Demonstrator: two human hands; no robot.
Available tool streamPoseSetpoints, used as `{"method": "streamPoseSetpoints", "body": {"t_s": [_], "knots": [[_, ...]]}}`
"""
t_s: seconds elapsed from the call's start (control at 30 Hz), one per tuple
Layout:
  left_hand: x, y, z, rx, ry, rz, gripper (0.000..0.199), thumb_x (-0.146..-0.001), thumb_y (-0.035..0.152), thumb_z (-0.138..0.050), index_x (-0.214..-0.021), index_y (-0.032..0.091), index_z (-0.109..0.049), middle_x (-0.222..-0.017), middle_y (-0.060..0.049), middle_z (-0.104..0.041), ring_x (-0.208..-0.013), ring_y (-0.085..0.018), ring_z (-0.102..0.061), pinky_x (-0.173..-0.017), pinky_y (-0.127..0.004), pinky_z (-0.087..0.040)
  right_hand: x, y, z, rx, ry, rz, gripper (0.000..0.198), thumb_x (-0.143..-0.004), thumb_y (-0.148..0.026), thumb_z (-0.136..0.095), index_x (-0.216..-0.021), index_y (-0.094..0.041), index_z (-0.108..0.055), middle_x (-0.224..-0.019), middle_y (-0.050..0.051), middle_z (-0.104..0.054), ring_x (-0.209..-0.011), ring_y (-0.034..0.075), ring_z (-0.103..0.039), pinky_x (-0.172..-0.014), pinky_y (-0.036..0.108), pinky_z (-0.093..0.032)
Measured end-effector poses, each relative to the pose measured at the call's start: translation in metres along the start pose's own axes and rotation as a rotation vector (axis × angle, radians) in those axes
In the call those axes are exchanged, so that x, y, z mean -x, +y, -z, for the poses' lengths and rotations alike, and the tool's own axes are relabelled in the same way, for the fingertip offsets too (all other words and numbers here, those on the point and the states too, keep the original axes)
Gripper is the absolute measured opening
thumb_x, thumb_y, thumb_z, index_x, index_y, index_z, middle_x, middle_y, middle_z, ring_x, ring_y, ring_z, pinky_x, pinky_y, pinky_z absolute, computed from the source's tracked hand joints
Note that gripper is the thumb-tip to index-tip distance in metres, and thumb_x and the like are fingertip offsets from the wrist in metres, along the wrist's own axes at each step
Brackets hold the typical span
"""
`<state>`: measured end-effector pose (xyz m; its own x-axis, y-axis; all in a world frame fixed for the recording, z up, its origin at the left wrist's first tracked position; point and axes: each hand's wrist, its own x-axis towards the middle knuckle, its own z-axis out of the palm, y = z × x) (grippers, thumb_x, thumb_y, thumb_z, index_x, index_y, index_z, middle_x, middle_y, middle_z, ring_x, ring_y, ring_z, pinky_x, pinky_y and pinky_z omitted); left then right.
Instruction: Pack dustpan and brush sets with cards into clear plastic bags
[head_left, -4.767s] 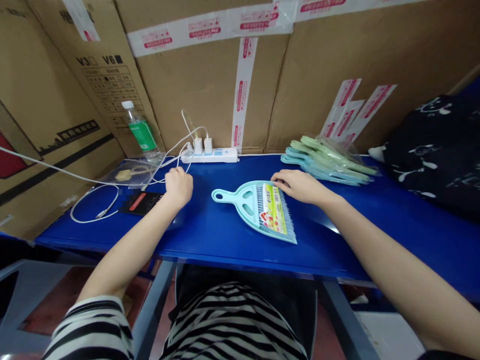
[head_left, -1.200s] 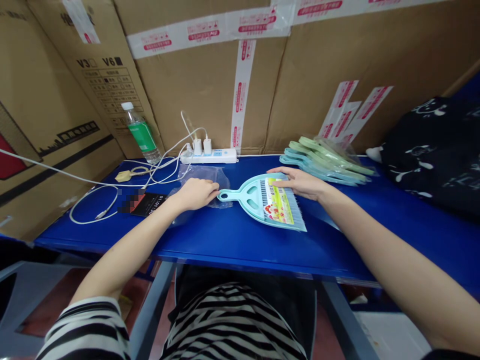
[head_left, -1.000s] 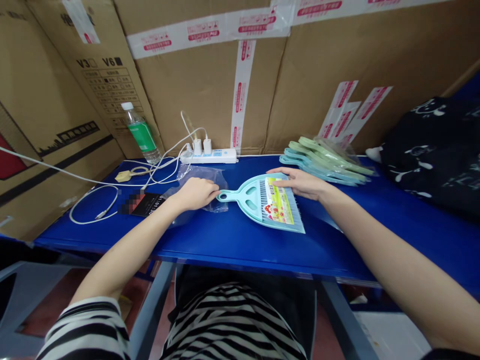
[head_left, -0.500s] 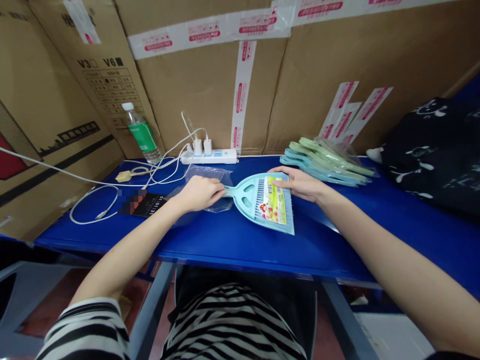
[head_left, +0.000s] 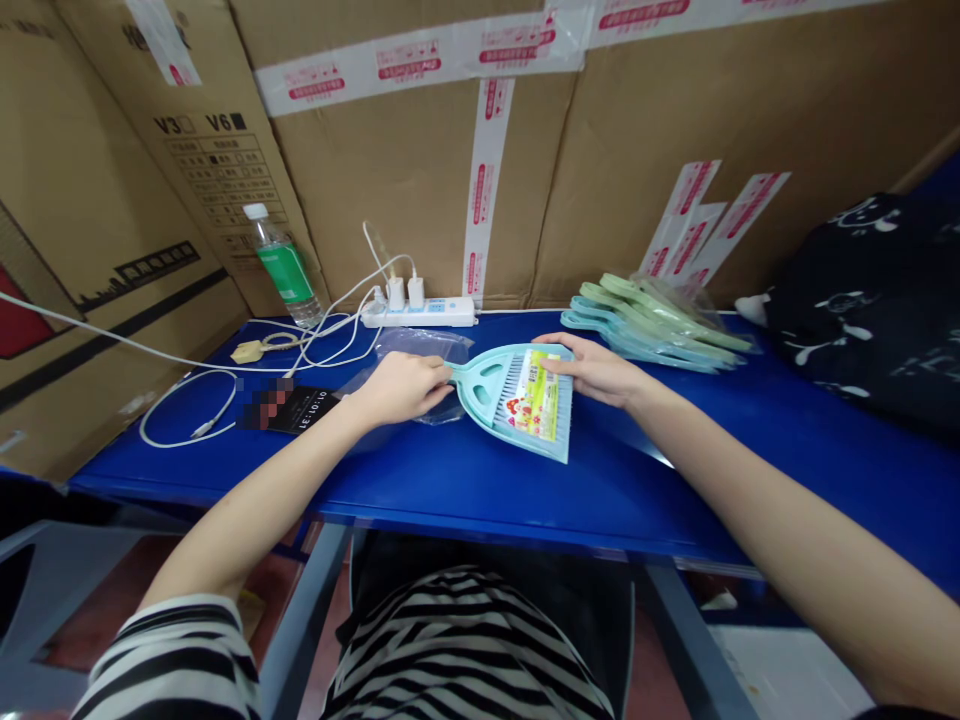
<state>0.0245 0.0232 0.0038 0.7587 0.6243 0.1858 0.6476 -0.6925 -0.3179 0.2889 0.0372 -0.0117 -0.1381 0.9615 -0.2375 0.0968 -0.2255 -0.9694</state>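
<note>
A light blue dustpan [head_left: 480, 397] is held low over the blue table, its handle to the left. Nested in it is a small brush [head_left: 562, 410] bearing a yellow label card [head_left: 536, 395]. My left hand [head_left: 409, 387] is closed around the handle end, hiding most of it. At the far right edge my right hand [head_left: 589, 368] grips the dustpan, its thumb over the label and brush and its other fingers hidden behind. Behind my left hand a clear plastic bag [head_left: 431, 345] lies crumpled on the table.
Green and blue dustpan sets [head_left: 652, 325] in clear wrapping are piled at the back right, beside a dark patterned bag [head_left: 870, 310]. A power strip [head_left: 439, 313] with white cables, a water bottle [head_left: 285, 270] and a phone [head_left: 307, 408] occupy the left. Cardboard [head_left: 405, 180] walls the back.
The dustpan with its brush has shifted slightly left and turned a little. My right hand has moved slightly left with it, and my left hand keeps its hold on the handle.
</note>
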Motion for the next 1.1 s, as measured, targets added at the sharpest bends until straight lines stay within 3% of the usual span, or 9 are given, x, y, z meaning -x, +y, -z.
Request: {"method": "streamPoseSetpoints", "body": {"t_s": [0.2, 0.33, 0.63, 0.87, 1.1], "knots": [[0.000, 0.002, 0.000, 0.024, 0.071, -0.001, 0.038, -0.095, 0.026, -0.032, -0.076, 0.015, -0.063, -0.068, -0.003, -0.062, -0.059, -0.014, -0.058, -0.051, -0.026, -0.033, -0.002, 0.006, -0.005, -0.068, -0.085, 0.037, 0.026, -0.073, -0.010, -0.068, -0.094, -0.023, -0.058, -0.086, 0.000, -0.068, -0.078, 0.014, -0.067, -0.079, 0.032, -0.056], [0.000, 0.002, -0.001, 0.037, 0.111, -0.031, 0.038, -0.095, 0.027, -0.031, -0.077, 0.016, -0.063, -0.071, -0.003, -0.064, -0.060, -0.014, -0.059, -0.050, -0.026, -0.032, -0.008, 0.011, -0.004, -0.097, -0.051, 0.057, 0.027, -0.071, -0.008, -0.070, -0.091, -0.022, -0.059, -0.082, -0.001, -0.068, -0.074, 0.013, -0.066, -0.070, 0.029, -0.056], [0.000, 0.003, 0.000, 0.034, 0.079, -0.016, 0.038, -0.095, 0.026, -0.032, -0.074, 0.016, -0.062, -0.067, -0.002, -0.064, -0.056, -0.014, -0.058, -0.049, -0.027, -0.030, -0.008, 0.010, 0.004, -0.109, 0.009, 0.083, 0.026, -0.071, -0.008, -0.070, -0.090, -0.023, -0.061, -0.083, 0.000, -0.069, -0.077, 0.015, -0.067, -0.073, 0.032, -0.058], [0.000, 0.005, 0.000, 0.036, 0.122, -0.004, 0.040, -0.095, 0.026, -0.030, -0.074, 0.016, -0.062, -0.067, -0.002, -0.064, -0.056, -0.014, -0.058, -0.050, -0.026, -0.030, -0.001, 0.007, -0.011, -0.101, -0.060, 0.058, 0.026, -0.072, -0.007, -0.069, -0.091, -0.022, -0.061, -0.082, 0.000, -0.069, -0.074, 0.014, -0.066, -0.072, 0.031, -0.057], [0.000, 0.006, -0.001, 0.043, 0.120, -0.005, 0.038, -0.095, 0.026, -0.031, -0.073, 0.016, -0.061, -0.066, -0.002, -0.063, -0.055, -0.014, -0.057, -0.048, -0.027, -0.027, -0.004, 0.012, -0.016, -0.108, -0.025, 0.070, 0.024, -0.073, -0.007, -0.066, -0.091, -0.022, -0.059, -0.082, 0.001, -0.069, -0.075, 0.016, -0.067, -0.071, 0.033, -0.058]]}}
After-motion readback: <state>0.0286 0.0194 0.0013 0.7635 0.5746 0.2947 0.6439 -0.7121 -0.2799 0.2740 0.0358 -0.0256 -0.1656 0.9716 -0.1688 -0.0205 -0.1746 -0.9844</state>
